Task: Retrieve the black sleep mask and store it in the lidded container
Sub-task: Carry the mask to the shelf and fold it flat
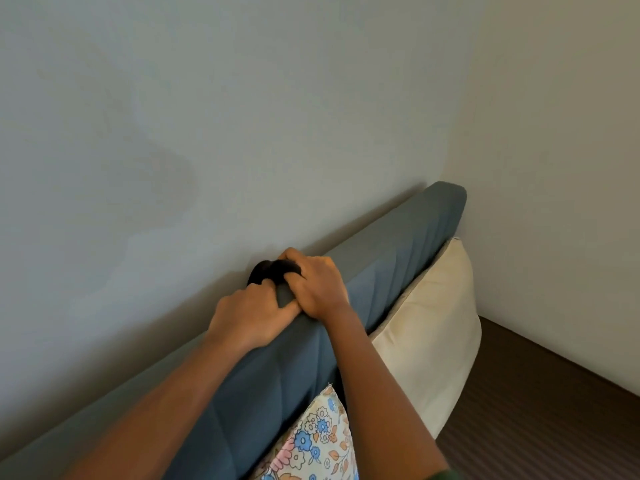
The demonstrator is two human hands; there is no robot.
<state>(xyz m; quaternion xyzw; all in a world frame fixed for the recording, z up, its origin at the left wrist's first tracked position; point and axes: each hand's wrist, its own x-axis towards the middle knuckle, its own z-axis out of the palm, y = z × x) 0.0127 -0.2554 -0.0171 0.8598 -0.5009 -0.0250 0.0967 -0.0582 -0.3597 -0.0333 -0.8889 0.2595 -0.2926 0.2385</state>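
The black sleep mask (266,271) sits on top of the blue padded headboard (398,258), against the wall. My right hand (313,282) is closed over its right part, fingers curled around the black fabric. My left hand (251,315) rests on the headboard's top edge just below the mask, its fingers bent and touching the mask's lower side and my right thumb. Most of the mask is hidden under my fingers. No lidded container is in view.
A cream pillow (429,337) leans against the headboard at the right. A floral pillow (311,441) lies below my right forearm. A brown striped bedcover (540,417) fills the lower right. Plain grey walls (207,116) meet in a corner at the right.
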